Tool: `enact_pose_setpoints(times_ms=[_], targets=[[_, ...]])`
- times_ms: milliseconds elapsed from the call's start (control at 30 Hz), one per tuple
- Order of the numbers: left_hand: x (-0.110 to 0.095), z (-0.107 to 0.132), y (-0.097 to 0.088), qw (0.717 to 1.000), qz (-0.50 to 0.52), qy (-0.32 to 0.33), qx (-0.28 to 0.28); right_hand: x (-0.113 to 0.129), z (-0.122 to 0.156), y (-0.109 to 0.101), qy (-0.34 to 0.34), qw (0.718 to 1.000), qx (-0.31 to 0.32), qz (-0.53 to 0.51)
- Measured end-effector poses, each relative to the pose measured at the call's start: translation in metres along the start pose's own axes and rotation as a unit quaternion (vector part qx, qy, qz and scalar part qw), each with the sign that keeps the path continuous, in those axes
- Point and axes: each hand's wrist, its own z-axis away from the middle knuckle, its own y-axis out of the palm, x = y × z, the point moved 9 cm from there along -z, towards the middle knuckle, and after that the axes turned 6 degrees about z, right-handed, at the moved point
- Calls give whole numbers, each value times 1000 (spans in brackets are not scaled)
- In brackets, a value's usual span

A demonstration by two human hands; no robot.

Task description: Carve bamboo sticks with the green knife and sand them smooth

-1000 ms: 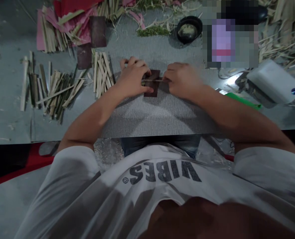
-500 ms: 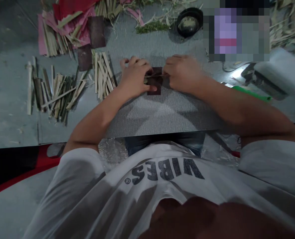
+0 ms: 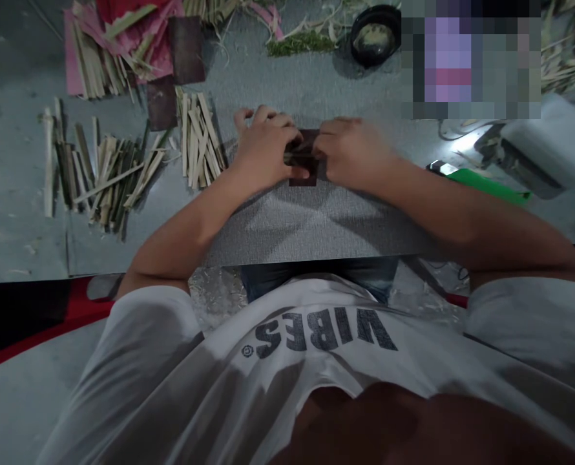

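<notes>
A small dark brown rectangular piece (image 3: 303, 181) lies on the grey tabletop between my two hands. Across it runs a thin pale strip (image 3: 301, 155), like split bamboo. My left hand (image 3: 268, 147) is curled around the strip's left end, its thumb resting over the brown piece. Bent fingers of my right hand (image 3: 350, 152) pinch at the strip's right end, above the piece's right edge. Both fingertips partly hide the strip. Left of my left hand sits a bundle of pale cut sticks (image 3: 200, 139).
More sticks (image 3: 108, 181) lie farther left. Brown rectangular sheets (image 3: 187, 51) and pink plastic (image 3: 164, 58) with strips are at the back left. Behind my hands are green shavings (image 3: 302, 44) and a black bowl (image 3: 375, 37). A green object (image 3: 488, 185) lies right, near a pale box-like device (image 3: 552, 152).
My right hand has shifted slightly down and closer to my left hand over the brown piece. The whole view has tilted a little; my left hand stays nearly in place.
</notes>
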Motion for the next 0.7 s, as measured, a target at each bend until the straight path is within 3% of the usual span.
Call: enact_pose_setpoints(times_ms=[100,300,500,700], targets=[[-2,3,-1,1000,-8,1,-9,14,-1,-5,-14,1000,4,-4],[3,-1,2,1000,-6,-7,-10,-10,7,-7,42,999,-11,-1],[-2,1,-2,999,-39,-4,-35,-1,0,-8,39,994,4,-99],[-10,4,-2,998,-63,-10,-28,-16,8,-12,43,997,27,-61]])
